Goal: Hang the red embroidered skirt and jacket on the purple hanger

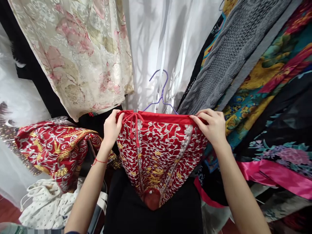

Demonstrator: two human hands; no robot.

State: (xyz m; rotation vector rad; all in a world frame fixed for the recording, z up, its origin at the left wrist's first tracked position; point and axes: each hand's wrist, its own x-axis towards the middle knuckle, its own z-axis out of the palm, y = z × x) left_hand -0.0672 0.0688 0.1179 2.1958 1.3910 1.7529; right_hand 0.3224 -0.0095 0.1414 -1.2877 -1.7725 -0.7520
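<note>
A red skirt (158, 152) with silver and gold embroidery hangs in front of me from its plain red waistband. My left hand (111, 127) pinches the waistband's left end, beside the red drawstring bow (133, 118). My right hand (211, 125) grips the waistband's right end with curled fingers. A purple wire hanger (161, 94) rises just behind the waistband's middle; whether the skirt hangs on it I cannot tell. A thin red string circles my left wrist.
A matching red embroidered garment (56, 149) lies heaped at the left over a white dotted cloth (46, 204). A cream floral fabric (80, 52) hangs above left. A grey knit (231, 55) and colourful floral robes (275, 107) hang at the right. White plastic covers (161, 42) hang behind.
</note>
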